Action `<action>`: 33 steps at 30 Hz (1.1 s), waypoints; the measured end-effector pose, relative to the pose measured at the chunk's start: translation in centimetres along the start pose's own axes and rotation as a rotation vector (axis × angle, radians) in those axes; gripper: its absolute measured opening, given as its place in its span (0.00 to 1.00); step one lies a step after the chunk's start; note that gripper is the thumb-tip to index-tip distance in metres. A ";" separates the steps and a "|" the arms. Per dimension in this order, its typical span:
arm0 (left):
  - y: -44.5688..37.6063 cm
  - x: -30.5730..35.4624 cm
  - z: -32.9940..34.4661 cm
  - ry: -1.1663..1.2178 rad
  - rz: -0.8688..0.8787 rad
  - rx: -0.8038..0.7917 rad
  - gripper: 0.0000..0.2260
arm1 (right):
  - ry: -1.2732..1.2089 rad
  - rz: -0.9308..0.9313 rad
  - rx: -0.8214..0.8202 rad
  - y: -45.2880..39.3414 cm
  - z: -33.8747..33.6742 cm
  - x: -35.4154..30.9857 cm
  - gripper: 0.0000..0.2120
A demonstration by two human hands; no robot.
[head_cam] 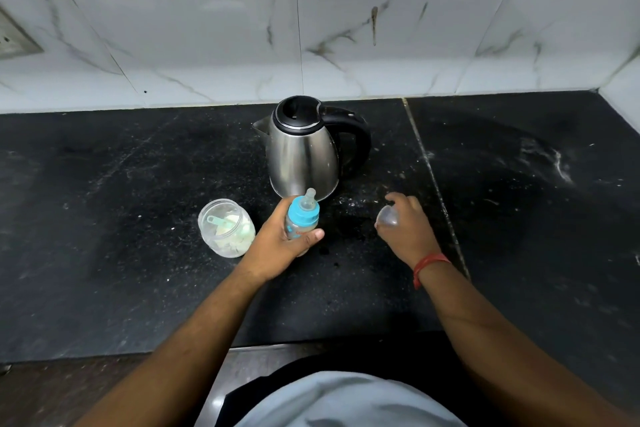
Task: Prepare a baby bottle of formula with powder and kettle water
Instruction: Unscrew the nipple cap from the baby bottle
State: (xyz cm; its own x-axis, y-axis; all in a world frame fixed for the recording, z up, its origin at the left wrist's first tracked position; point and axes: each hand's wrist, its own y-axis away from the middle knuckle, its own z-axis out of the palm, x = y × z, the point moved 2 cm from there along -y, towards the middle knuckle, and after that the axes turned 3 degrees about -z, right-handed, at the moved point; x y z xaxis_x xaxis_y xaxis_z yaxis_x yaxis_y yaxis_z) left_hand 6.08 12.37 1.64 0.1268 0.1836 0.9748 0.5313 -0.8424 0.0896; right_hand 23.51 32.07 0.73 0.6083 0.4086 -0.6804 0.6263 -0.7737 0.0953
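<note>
My left hand (pixel 277 243) grips the body of a baby bottle (pixel 302 217) that has a blue collar and a clear teat on top; the bottle stands upright on the black counter (pixel 138 270). My right hand (pixel 405 229) is closed around a clear dome cap (pixel 388 217), to the right of the bottle. A steel kettle (pixel 303 152) with a black lid and handle stands just behind the bottle. Left of my left hand stands an open clear jar (pixel 225 227) holding pale powder and a light green scoop (pixel 221 221).
The counter meets a white marbled tile wall (pixel 381 45) at the back and turns into a side wall at the far right. A wall socket plate (pixel 14 38) shows at the far left. Powder specks lie scattered on the counter around the kettle.
</note>
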 end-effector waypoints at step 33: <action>0.3 2.1 2.0 -0.255 0.071 0.138 0.19 | -0.608 -0.066 -0.089 3.8 4.7 -10.9 0.19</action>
State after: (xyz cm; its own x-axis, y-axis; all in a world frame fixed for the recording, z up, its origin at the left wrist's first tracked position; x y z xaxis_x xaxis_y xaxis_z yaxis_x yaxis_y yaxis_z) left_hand 8.24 13.50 3.29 0.3647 0.2630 0.8932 0.6201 -0.7842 -0.0223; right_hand 16.95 22.44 5.04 0.1970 0.0849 -0.9767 0.7074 -0.7020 0.0817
